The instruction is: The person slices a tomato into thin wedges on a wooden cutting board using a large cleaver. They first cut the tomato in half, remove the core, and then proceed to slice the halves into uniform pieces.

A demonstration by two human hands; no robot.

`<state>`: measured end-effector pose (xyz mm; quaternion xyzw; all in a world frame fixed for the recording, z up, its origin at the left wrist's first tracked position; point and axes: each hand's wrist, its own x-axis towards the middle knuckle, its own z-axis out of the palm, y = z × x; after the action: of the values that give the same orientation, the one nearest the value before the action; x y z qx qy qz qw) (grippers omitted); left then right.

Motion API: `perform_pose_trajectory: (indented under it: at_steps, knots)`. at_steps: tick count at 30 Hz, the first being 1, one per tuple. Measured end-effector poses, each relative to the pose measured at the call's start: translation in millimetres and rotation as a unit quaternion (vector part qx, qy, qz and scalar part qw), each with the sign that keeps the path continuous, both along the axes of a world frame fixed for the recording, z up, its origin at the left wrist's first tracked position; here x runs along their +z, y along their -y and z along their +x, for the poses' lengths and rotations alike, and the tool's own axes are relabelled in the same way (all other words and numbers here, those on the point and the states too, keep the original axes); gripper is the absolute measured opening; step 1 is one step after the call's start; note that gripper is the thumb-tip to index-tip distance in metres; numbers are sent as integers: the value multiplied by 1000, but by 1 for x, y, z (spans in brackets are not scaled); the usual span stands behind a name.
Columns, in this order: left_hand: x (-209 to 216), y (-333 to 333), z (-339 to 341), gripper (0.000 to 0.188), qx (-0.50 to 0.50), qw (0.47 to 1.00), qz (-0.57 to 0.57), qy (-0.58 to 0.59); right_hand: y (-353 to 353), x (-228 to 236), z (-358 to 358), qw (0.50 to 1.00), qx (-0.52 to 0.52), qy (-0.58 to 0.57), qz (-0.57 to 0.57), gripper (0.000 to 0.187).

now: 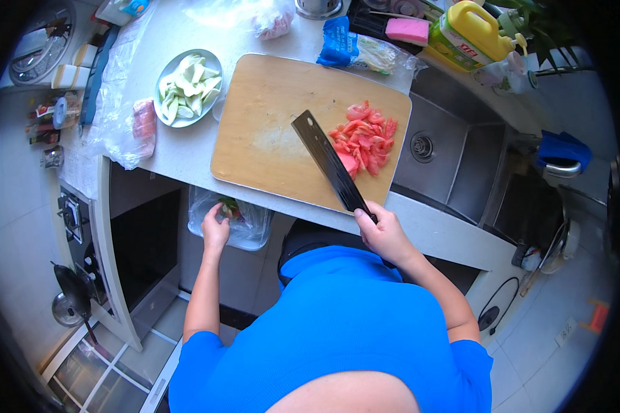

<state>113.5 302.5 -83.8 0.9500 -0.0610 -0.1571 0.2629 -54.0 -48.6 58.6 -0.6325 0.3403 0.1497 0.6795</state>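
Note:
My right hand (384, 234) is wrapped round the dark handle of a cleaver (329, 161). Its blade slants up and left over the wooden cutting board (262, 131). Beside the blade, on the board's right part, lies a pile of sliced red tomato (369, 141). My left hand (215, 228) is below the counter edge, over a lined waste bin (253, 237). Its thumb and fingers are bent but apart, with nothing visible between them. Green and reddish scraps (231, 208) show in the bin just past the fingertips.
A bowl of pale green slices (190, 88) stands left of the board, near a plastic-wrapped pink package (145, 118). The steel sink (455, 138) lies to the right. Behind the board are a blue-and-clear bag (337, 43), a pink sponge (407, 30) and a yellow bottle (470, 33).

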Motion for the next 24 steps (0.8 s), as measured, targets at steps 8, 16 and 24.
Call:
perform_pose_trajectory:
  at_steps: [8,16,24]
  knots:
    - [93,184,-46,55,-168,961,-220,5,33,40,-11,997,-50,60,-23,37]
    - [46,272,-60,72,-147,980,-125,50,35,32,-41,994,-95,47,33,43]
    - [58,229,-35,63,-258,954,-151,-16,35,16,-68,999,-28,30,-16,46]
